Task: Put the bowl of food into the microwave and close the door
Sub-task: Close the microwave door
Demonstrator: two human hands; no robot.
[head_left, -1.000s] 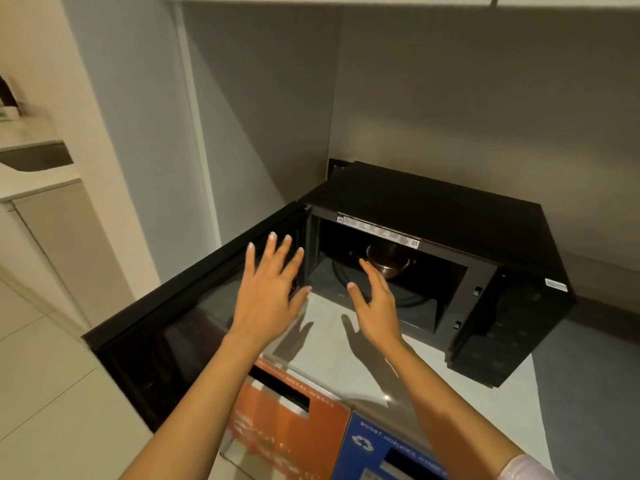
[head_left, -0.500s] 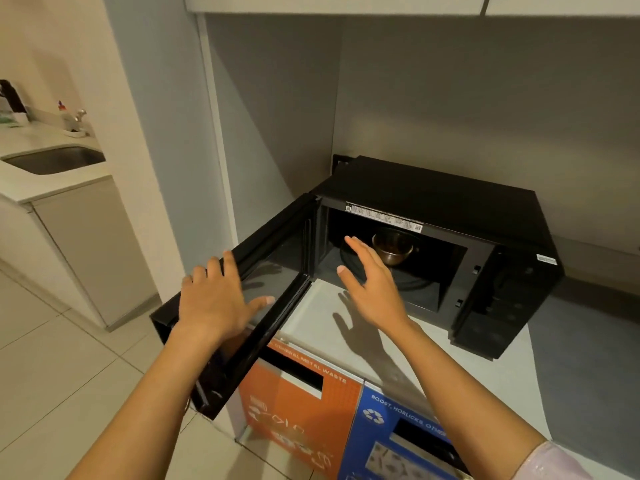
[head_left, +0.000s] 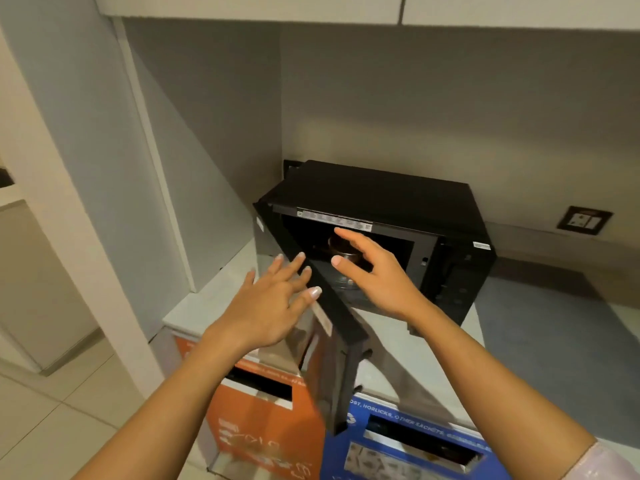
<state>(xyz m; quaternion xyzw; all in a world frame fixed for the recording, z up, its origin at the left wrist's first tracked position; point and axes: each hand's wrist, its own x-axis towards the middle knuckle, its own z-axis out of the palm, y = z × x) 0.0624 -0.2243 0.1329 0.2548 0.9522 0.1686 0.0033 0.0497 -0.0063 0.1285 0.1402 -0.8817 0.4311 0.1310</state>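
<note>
A black microwave (head_left: pixel 377 192) stands on a pale counter in a corner. Its door (head_left: pixel 332 327) is hinged at the left and stands about half open, edge-on toward me. A metal bowl (head_left: pixel 341 249) sits inside on the turntable, partly hidden by my right hand. My left hand (head_left: pixel 273 303) lies flat against the door's outer face, fingers spread, thumb over its top edge. My right hand (head_left: pixel 375 271) hovers open in front of the cavity, holding nothing.
The counter (head_left: pixel 398 362) ends just below the door. Under it are an orange bin (head_left: pixel 263 420) and a blue bin (head_left: pixel 408 448) with slots. A wall panel (head_left: pixel 145 161) stands close on the left. A wall socket (head_left: pixel 584 220) sits at the right.
The door has swung from wide open to about half open, with my left hand moving right along with it. My right hand stays in front of the cavity. The view has shifted.
</note>
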